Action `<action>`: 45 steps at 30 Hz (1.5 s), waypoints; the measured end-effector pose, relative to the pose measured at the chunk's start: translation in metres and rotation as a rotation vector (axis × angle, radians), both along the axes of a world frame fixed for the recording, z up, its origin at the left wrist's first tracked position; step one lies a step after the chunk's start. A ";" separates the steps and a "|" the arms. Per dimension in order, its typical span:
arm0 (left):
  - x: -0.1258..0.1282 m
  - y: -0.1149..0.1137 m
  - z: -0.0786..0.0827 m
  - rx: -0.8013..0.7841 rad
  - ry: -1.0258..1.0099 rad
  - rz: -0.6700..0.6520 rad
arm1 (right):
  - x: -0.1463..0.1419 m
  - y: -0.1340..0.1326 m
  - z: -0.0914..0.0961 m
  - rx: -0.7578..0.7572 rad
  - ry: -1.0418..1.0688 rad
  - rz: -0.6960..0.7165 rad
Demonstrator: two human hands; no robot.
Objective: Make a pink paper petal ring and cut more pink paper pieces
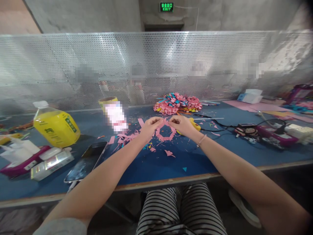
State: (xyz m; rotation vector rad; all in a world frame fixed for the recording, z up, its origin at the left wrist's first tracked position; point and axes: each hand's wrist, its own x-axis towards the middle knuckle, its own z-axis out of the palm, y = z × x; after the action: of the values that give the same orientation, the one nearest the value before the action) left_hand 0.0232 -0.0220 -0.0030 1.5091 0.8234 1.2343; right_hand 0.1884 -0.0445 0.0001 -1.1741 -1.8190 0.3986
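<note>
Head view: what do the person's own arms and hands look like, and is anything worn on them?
Both forearms are bare, with no gloves on the left hand or the right hand. A thin, pale bracelet circles the right wrist. A grey sleeve edge shows at the left upper arm. No rings can be made out.

craft workshop | shared blue workbench [220, 153] | perforated metal divider [156, 65] | paper scraps [127, 137] | exit sign [166, 7]

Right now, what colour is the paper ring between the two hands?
Pink. The paper ring shows best in the head view.
</note>
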 end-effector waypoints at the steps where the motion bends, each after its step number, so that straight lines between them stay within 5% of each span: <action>1: 0.000 0.000 0.000 0.005 -0.025 -0.016 | 0.000 0.000 0.001 0.011 -0.010 -0.013; 45: 0.001 -0.001 -0.002 -0.028 -0.101 0.006 | -0.003 -0.002 0.000 0.014 -0.029 -0.048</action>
State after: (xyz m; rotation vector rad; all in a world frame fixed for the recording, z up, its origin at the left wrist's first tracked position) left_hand 0.0245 -0.0232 -0.0048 1.4108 0.7759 1.2879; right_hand 0.1853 -0.0463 0.0006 -1.2167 -1.8124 0.3423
